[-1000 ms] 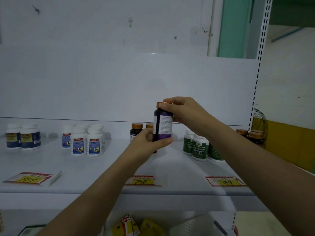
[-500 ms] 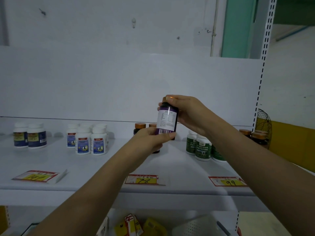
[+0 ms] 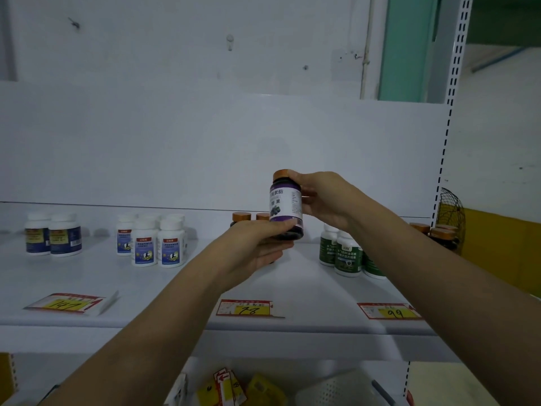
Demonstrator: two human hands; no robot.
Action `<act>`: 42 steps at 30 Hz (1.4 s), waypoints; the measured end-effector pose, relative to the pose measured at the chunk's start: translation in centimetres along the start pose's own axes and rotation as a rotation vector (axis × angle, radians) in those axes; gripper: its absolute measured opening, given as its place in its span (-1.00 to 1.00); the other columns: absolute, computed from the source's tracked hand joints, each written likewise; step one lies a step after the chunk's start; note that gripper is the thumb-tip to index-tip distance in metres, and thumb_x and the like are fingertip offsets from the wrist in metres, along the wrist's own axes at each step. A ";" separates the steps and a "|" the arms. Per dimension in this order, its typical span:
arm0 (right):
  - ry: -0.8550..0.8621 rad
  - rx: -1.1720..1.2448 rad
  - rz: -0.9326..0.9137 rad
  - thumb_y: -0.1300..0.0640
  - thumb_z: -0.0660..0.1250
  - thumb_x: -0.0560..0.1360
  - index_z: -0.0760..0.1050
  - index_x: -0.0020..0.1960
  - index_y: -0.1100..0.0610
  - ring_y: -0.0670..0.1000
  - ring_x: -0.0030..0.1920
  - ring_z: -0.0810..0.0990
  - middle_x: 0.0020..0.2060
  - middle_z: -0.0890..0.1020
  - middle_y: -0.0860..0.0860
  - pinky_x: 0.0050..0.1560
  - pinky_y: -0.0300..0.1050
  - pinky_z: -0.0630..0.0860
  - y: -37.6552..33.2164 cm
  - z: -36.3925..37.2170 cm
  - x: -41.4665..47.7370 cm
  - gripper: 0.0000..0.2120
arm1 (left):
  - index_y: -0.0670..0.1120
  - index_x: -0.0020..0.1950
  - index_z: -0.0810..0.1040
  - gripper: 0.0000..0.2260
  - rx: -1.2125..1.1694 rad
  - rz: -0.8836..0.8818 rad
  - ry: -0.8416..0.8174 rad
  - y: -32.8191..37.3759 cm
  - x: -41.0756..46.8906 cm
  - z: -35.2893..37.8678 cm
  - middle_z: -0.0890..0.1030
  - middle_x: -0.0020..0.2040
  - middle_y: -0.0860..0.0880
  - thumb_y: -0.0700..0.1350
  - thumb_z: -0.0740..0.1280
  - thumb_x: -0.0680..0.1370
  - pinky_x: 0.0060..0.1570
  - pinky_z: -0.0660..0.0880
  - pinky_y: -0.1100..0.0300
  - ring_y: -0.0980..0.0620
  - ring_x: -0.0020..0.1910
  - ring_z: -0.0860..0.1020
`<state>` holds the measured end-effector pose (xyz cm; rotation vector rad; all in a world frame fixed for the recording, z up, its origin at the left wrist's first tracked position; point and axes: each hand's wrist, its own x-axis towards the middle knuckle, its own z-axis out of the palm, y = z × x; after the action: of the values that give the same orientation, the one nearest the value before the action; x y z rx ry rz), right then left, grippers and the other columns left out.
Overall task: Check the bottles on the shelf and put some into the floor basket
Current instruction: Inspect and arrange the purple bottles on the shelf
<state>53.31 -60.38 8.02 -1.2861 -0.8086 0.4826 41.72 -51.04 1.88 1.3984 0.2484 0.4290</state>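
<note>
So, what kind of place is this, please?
Probably a shop or a pharmacy. A white display shelf carries blue-labelled bottles and green-labelled bottles in groups. Handwritten price tags lie along its front. The left hand and right hand hold a purple-labelled bottle.

Both arms are stretched forward. The bottle [image 3: 285, 205] is held from below by the left hand [image 3: 257, 244], thumb across its base, and gripped near the cap by the right hand [image 3: 325, 197]
</note>
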 end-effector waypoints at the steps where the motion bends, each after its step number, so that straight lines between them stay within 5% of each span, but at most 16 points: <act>1: -0.009 0.045 0.020 0.19 0.31 0.55 0.52 0.11 0.31 0.12 -0.08 0.64 -0.02 0.61 0.21 -0.12 -0.03 0.65 0.1 0.0 0.0 -0.78 | -0.13 0.27 0.45 -0.60 -0.012 0.000 -0.010 0.0 0.0 -0.1 0.63 0.11 -0.17 -0.13 0.41 0.46 0.28 0.42 -0.04 -0.10 0.09 0.61; 7: -0.017 -0.218 0.027 0.00 0.37 0.50 0.60 0.09 0.17 0.04 -0.09 0.63 -0.03 0.65 0.09 -0.12 -0.09 0.61 0.3 0.2 -0.3 -0.72 | -0.17 0.26 0.49 -0.49 0.189 0.073 0.065 -0.8 0.3 0.1 0.61 0.12 -0.13 -0.03 0.49 0.38 0.27 0.45 -0.04 -0.07 0.12 0.58; 14: -0.176 0.102 -0.027 0.18 0.20 0.60 0.51 0.15 0.30 0.11 0.04 0.60 0.06 0.59 0.19 -0.05 -0.05 0.63 -0.2 -0.5 -0.6 -0.76 | -0.15 0.30 0.46 -0.56 0.097 0.095 -0.053 -0.1 -0.1 -0.1 0.63 0.12 -0.13 -0.11 0.41 0.45 0.30 0.40 -0.02 -0.03 0.12 0.60; 20: -0.057 -0.019 0.084 0.00 0.35 0.51 0.54 -0.02 0.18 0.06 -0.16 0.59 -0.14 0.59 0.11 -0.18 -0.03 0.63 -0.6 -0.5 -0.7 -0.77 | -0.15 0.31 0.43 -0.40 0.010 0.037 -0.057 0.5 -0.3 0.6 0.64 0.09 -0.18 0.00 0.46 0.32 0.18 0.50 0.03 -0.08 0.02 0.65; 24: -0.062 0.001 0.110 0.08 0.38 0.50 0.48 -0.02 0.21 0.01 -0.30 0.56 -0.25 0.55 0.07 -0.30 -0.14 0.62 -0.8 -0.4 -0.6 -0.80 | -0.14 0.31 0.43 -0.34 -0.030 0.014 -0.061 0.3 -0.5 0.9 0.64 0.10 -0.18 0.06 0.45 0.26 0.14 0.52 0.06 -0.09 0.02 0.65; 30: -0.134 0.146 0.062 0.13 0.34 0.52 0.54 -0.08 0.24 0.10 -0.03 0.55 -0.04 0.55 0.18 -0.05 -0.06 0.59 0.0 -0.8 -0.3 -0.85 | -0.15 0.24 0.48 -0.56 -0.102 -0.028 -0.134 0.1 -0.8 0.3 0.65 0.08 -0.20 -0.08 0.40 0.38 0.14 0.51 0.04 -0.12 0.06 0.64; 34: -0.191 -0.004 0.015 0.01 0.32 0.52 0.56 0.00 0.16 0.06 0.01 0.57 0.03 0.61 0.13 0.11 0.01 0.54 -0.1 -0.9 -0.7 -0.78 | -0.13 0.29 0.49 -0.60 0.134 0.102 -0.045 -0.4 -0.4 0.2 0.63 0.13 -0.09 -0.08 0.39 0.47 0.27 0.44 0.03 -0.02 0.13 0.60; 37: -0.189 -0.226 -0.055 0.05 0.36 0.51 0.57 0.06 0.15 -0.02 -0.08 0.58 -0.09 0.61 0.03 0.05 -0.07 0.55 -0.5 -0.9 -1.2 -0.80 | -0.06 0.34 0.48 -0.55 0.354 0.170 0.087 -0.3 -0.5 0.5 0.60 0.17 0.00 -0.03 0.41 0.47 0.29 0.41 0.03 0.00 0.17 0.54; 42: -0.127 -0.239 -0.231 0.20 0.39 0.48 0.56 0.16 0.17 -0.04 0.01 0.63 -0.02 0.66 0.01 0.07 -0.12 0.59 -0.6 -0.3 -1.9 -0.75 | -0.07 0.30 0.49 -0.55 0.415 0.297 0.183 0.3 -0.7 1.0 0.60 0.16 0.03 -0.14 0.46 0.43 0.07 0.42 0.26 0.10 0.06 0.56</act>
<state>52.25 -62.11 8.13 -1.3693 -1.1335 0.2901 41.47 -52.25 2.27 1.8149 0.2906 0.7867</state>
